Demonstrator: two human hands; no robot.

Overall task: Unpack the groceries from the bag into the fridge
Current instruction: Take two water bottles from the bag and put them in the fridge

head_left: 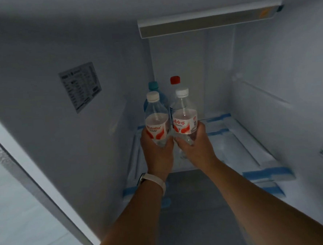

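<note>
Evidently both hands were inside the fridge [101,141], each one loaded. The left hand [158,153] was wrapped round the lower body of the left bottle [155,120], with fingers curled just below its red-and-white label. The right hand [195,147] gripped the right bottle [184,115] the same way, low on the body. Both bottles stood upright above the grips, white-capped and side by side. Whether they touched each other could not be told. Whether their bases rested on the shelf [239,136] was hidden behind the hands.

Beyond the grips, toward the back wall, a teal-capped bottle [153,86] stood behind the left-hand one. A red-capped bottle [174,80] stood behind the right-hand one. Blue tape [264,173] lay on the shelf to the right of the right grip and nearer the person. A pale wristband [154,181] sat on the left wrist, just short of the grip.

Handling, as judged:
- **Weight:** clear thin plastic, apparently full of water, so moderately heavy for one hand and top-weighted above so low a hold.
- **Walls:** likely to dent under a hard squeeze.
- **Surface:** smooth, possibly slick if damp.
- **Fragility:** not fragile.
- **Where to hold:** at mid-body, on or just under the label, looked most secure.
- **Set-down:** would call for stopping short of the two bottles behind.
</note>
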